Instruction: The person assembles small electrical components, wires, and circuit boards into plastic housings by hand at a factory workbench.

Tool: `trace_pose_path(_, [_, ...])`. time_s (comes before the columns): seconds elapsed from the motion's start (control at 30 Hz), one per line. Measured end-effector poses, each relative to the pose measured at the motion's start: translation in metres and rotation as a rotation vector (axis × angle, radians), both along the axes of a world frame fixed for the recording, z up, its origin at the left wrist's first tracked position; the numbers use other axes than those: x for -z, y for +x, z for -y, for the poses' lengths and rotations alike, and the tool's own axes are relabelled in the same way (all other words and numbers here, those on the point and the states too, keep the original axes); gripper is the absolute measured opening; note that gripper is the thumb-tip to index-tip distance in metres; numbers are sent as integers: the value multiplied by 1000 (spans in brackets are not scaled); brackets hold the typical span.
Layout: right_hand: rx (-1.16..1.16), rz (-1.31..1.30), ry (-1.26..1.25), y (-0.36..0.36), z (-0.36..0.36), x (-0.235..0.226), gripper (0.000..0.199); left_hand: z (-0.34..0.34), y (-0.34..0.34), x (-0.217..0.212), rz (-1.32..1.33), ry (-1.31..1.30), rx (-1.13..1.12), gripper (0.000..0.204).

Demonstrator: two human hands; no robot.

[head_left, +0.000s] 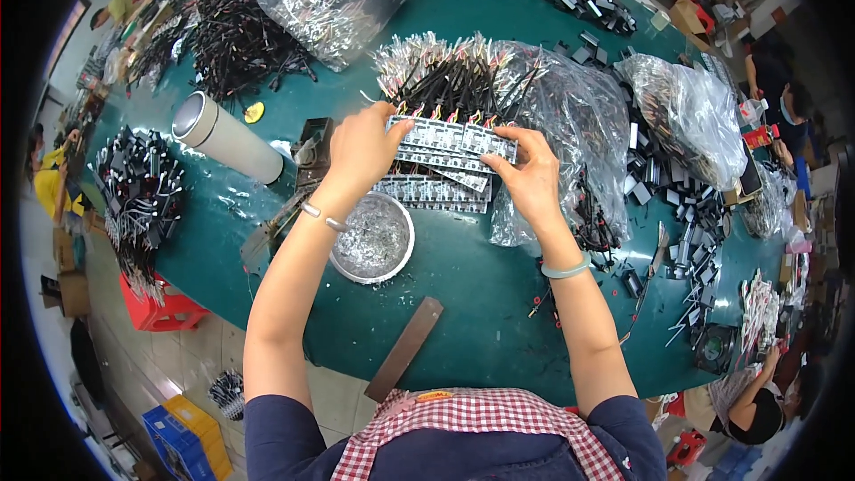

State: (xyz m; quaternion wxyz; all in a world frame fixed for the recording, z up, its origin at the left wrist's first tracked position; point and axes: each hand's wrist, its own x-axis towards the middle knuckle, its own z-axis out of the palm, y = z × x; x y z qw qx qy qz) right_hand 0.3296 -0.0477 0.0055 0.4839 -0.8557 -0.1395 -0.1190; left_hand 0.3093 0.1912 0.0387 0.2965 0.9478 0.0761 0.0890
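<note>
My left hand (361, 150) and my right hand (533, 174) pinch the two ends of a pale circuit board panel (452, 139), made of several small boards in a row. Black cables (454, 89) with red and yellow wire ends run from its far edge, their tinned tips pointing away from me. More circuit board panels (432, 191) lie under and just nearer than the held one. Close to my left wrist, a round white bowl (374, 280) holds silvery scraps. A clear plastic bag (579, 125) lies right beside my right hand.
On the green table (481, 303) stand a pale thermos (232, 138), leaning over, and a brown bar (405, 347) near the front edge. Cable bundles (138, 196) and a bagged heap (329, 0) are at left; black plastic casings (677, 187) scatter at right. Other people work around.
</note>
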Motion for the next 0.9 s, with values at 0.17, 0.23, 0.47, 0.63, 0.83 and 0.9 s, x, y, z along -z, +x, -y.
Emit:
trace_pose_path(0.17, [-6,-69,60,3,0,10,39,-5,1,9,38,-3,17,39])
trace_pose_path(0.23, [3,-101,109,-2,-3,6,41,-11,1,13,18,-119,-8,38])
trace_pose_path(0.47, [36,-52,193,-3,-9,-23,40,-27,26,2,70,-429,20,28])
trace_pose_path(0.63, [107,-23,291,-9,-19,-23,41,-26,41,-21,74,-405,57,30])
trace_pose_path(0.83, [177,86,145,-22,-33,16,42,-36,43,21,-8,-362,142,33])
trace_pose_path(0.9, [160,140,72,-23,-32,16,47,-35,39,20,0,-277,131,35])
